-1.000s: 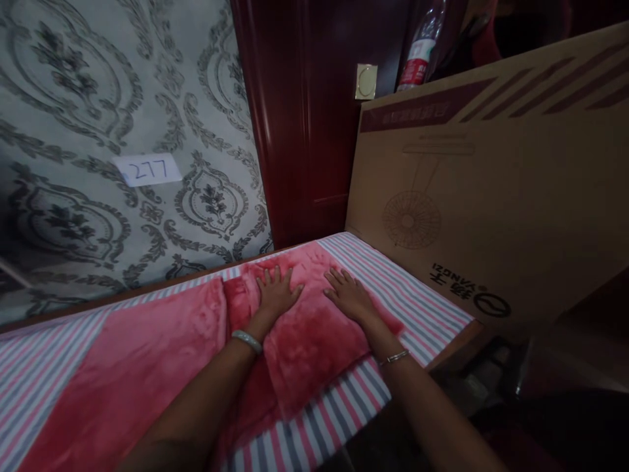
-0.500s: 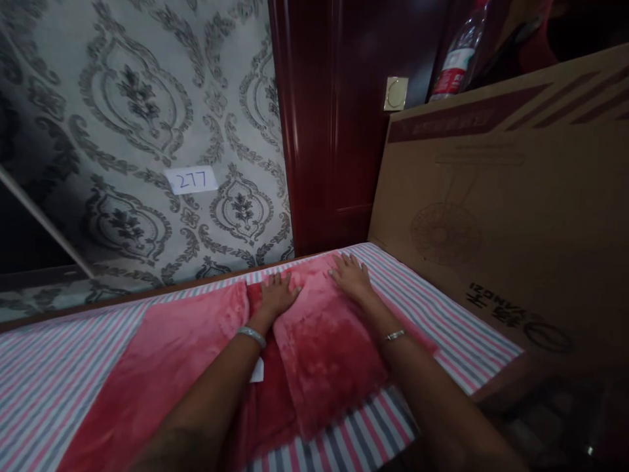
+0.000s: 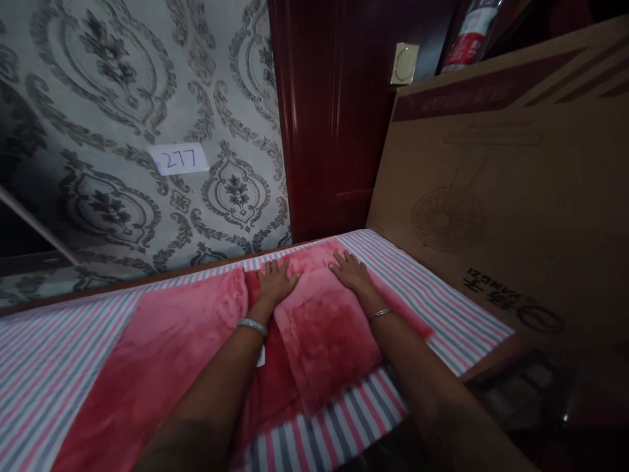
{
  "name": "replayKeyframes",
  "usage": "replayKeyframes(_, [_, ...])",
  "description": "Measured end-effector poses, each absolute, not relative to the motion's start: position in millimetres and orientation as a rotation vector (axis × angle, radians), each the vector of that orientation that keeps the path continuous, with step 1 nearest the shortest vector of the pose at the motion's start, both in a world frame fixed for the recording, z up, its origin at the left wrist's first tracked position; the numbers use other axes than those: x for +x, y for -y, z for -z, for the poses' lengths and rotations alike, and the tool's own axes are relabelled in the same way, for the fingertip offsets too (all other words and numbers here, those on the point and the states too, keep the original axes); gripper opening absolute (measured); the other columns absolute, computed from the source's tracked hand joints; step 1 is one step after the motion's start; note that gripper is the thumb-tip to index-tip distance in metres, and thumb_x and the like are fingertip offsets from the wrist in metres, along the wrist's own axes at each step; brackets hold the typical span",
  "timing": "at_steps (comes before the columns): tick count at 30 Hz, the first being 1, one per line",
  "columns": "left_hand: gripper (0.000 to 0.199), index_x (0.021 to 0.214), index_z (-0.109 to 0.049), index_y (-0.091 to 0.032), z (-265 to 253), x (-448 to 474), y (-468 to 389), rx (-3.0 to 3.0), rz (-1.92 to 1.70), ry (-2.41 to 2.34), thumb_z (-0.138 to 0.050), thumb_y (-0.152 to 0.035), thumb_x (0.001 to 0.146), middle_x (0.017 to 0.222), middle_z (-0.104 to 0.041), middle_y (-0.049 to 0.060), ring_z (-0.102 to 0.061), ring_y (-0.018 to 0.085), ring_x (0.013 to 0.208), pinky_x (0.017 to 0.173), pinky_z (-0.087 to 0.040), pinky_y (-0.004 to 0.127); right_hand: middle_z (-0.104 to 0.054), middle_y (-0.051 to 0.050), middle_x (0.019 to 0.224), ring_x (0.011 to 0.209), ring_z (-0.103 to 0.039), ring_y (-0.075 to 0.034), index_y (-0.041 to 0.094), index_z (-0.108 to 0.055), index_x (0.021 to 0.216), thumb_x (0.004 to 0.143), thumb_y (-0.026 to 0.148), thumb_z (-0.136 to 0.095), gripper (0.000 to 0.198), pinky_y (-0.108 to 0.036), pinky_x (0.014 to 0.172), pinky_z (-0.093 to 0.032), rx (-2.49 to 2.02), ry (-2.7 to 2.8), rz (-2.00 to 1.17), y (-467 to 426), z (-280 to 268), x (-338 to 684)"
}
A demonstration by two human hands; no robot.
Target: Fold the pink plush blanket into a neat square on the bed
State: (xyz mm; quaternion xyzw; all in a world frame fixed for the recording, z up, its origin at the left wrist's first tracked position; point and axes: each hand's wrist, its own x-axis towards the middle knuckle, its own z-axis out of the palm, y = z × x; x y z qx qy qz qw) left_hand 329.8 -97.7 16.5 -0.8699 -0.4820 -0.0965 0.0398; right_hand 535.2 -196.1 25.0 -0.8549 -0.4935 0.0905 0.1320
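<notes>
Back from the far edge comes the right hand [image 3: 350, 272], just slightly, and now a strip of pink shows beyond its fingertips, where half a second ago they reach right up to that edge. And the view dips with it, pushing the wall and box higher. Both palms are down on the plush pink cloth [image 3: 327, 334], and neither is clenched: the left hand [image 3: 276, 283] lies flat with its fingers fanned, the right one does likewise, loose, pinching nothing. Left hand along the inner edge of the folded panel, by the darker red strip; right hand at that panel's far right part, the two apart with pink between them.

Cloth position? It's spread across the striped sheet [image 3: 432, 288], one broad part to the left, the folded panel under the hands, another bit poking out past the right forearm. A white tag [image 3: 261, 356] peeks from beside the left forearm, below the bangle [image 3: 252, 326]; a thin bracelet [image 3: 381, 313] circles the right wrist.

Over on the right stands the big cardboard box [image 3: 511, 190], a bottle [image 3: 469, 42] at its top edge. Up on the patterned wall [image 3: 236, 190], the paper [image 3: 179, 158] reads 277.
</notes>
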Motion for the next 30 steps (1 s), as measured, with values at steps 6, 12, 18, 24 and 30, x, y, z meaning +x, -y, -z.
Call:
replayKeyframes(6, [0.069,0.152,-0.037,-0.021,-18.2,330.2,99.7,-2.683,0.267,1.507,-0.033,-0.061,0.095,0.155,-0.040,0.018,-0.033,0.037,0.144,0.110,-0.030,0.061,-0.022,-0.015,0.164,0.151,-0.017,-0.036,0.029,-0.031,0.156,0.096,0.064,-0.034,0.069,-0.057,0.116,-0.015,-2.502,1.467,-0.194,250.7,-27.2,501.3])
replayKeyframes(12, [0.076,0.157,-0.025,-0.023,-29.6,331.1,98.7,-2.824,0.092,1.624,-0.029,-0.065,0.093,0.164,-0.023,0.017,-0.017,0.037,0.151,0.116,-0.018,0.064,-0.022,-0.012,0.165,0.151,-0.018,-0.036,0.030,-0.031,0.156,0.095,0.062,-0.040,0.069,-0.056,0.117,-0.017,-2.437,1.602,0.021,311.9,-2.1,470.5])
replayKeyframes(18, [0.072,0.157,-0.022,-0.026,-58.9,301.7,105.4,-2.980,0.060,1.547,-0.029,-0.062,0.095,0.165,-0.020,0.011,-0.020,0.027,0.152,0.119,-0.023,0.050,-0.028,-0.013,0.163,0.149,-0.025,-0.035,0.028,-0.036,0.154,0.097,0.056,-0.039,0.063,-0.055,0.114,-0.023,-2.440,1.598,0.133,312.4,7.1,467.6])
replayKeyframes(24, [0.062,0.154,-0.032,-0.025,-67.1,186.6,125.0,-2.949,0.107,1.450,-0.035,-0.050,0.097,0.162,-0.029,0.006,-0.024,0.021,0.151,0.121,-0.021,0.042,-0.030,-0.013,0.162,0.148,-0.026,-0.035,0.028,-0.035,0.154,0.097,0.055,-0.040,0.063,-0.055,0.114,-0.023,-2.451,1.605,0.148,312.4,8.4,472.6])
replayKeyframes(30, [0.062,0.150,-0.039,-0.013,-59.7,64.3,133.7,-2.734,-0.008,1.675,-0.038,-0.044,0.096,0.158,-0.036,0.017,-0.031,0.027,0.148,0.119,-0.026,0.045,-0.051,-0.017,0.147,0.138,-0.043,-0.032,0.015,-0.048,0.146,0.096,0.035,-0.040,0.054,-0.048,0.113,-0.031,-2.237,1.521,0.092,321.3,-16.6,435.8])
